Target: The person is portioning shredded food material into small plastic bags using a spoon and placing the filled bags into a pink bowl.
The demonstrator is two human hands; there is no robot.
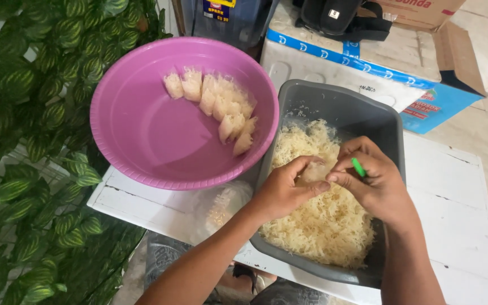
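A grey rectangular tub holds a heap of pale shredded food. Over it, my left hand cups a small clear wrapped portion of the shreds. My right hand pinches the same portion from the right, with a small green piece sticking up between its fingers. To the left, a large pink round basin carries a curved row of several small wrapped portions along its far side.
Everything rests on a white table. A clear plastic bag lies between basin and tub. Green leafy plants fill the left side. A white foam box, a cardboard box and a black item stand behind.
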